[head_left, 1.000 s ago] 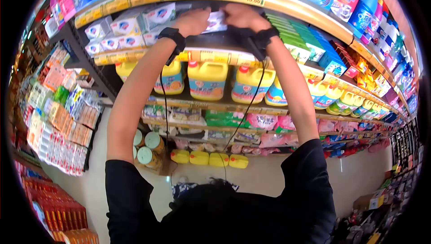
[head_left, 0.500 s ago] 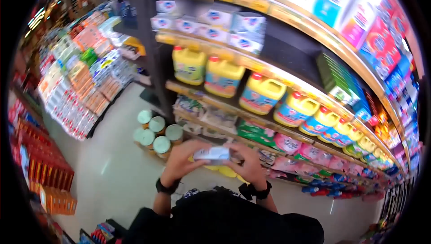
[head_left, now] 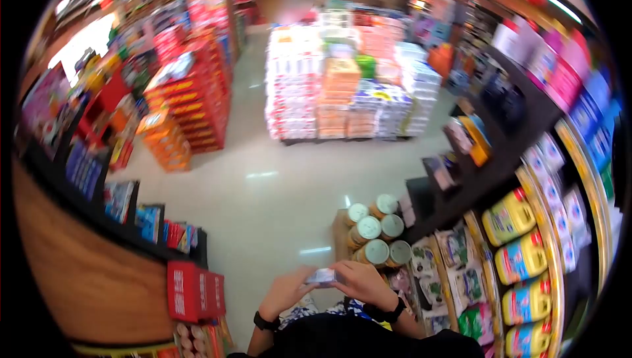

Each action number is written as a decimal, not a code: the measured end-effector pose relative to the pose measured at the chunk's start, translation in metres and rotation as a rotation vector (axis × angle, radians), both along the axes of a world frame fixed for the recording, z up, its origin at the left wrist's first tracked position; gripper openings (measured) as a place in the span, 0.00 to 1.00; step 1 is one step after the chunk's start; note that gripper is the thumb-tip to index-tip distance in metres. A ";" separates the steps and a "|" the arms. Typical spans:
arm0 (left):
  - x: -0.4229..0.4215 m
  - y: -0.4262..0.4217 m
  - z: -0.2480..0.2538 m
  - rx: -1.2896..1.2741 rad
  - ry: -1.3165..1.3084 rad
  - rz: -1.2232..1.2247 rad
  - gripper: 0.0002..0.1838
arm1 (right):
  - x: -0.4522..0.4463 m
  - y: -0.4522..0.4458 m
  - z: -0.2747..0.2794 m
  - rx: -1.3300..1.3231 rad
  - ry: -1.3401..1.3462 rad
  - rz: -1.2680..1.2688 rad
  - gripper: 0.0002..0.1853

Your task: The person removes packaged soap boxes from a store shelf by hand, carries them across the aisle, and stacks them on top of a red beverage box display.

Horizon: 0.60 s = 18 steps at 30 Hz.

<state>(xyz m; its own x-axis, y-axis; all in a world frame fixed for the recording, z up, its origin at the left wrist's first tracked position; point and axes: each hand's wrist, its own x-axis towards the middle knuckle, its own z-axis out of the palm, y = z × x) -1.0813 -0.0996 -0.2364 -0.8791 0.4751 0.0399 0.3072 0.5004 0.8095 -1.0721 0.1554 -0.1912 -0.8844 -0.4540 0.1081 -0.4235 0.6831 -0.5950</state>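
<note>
In front of my body, a small whitish-blue box (head_left: 322, 277) is held between both hands. My left hand (head_left: 288, 292) is closed on its left end, and my right hand (head_left: 363, 283) grips the right end. Motion blur hides the print on the box. Dark bands circle both wrists. Just beyond my right hand stand several tubs with pale green lids (head_left: 368, 227), which neither hand touches.
Shelves on the right carry yellow jugs (head_left: 521, 257) and bagged goods (head_left: 431, 290). Stacked packs (head_left: 293, 84) stand on the floor ahead. Red cartons (head_left: 197, 98) and an orange carton stack (head_left: 164, 140) are left, near a red box (head_left: 195, 290) by the wooden shelf end.
My view has swung left, away from the shelf front to the aisle, so the jugs and tubs now appear further right. Both hands keep hold of the small box.
</note>
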 end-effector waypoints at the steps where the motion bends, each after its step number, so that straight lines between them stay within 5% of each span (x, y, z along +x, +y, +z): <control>1: -0.005 -0.012 0.004 0.005 0.030 0.064 0.22 | -0.015 -0.017 0.008 -0.007 -0.004 0.035 0.19; 7: -0.029 -0.075 0.015 0.029 0.067 0.337 0.20 | -0.076 -0.092 0.009 -0.071 -0.013 0.099 0.19; 18: -0.170 -0.162 -0.016 -0.133 0.077 0.384 0.20 | -0.244 -0.177 -0.043 -0.039 -0.054 0.282 0.19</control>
<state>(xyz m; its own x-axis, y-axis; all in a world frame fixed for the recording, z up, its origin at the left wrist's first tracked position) -1.2509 -0.2613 -0.2527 -0.9903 0.1181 0.0731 0.1347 0.6890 0.7121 -1.3159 -0.0220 -0.2344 -0.7291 -0.6789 0.0864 -0.5601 0.5194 -0.6453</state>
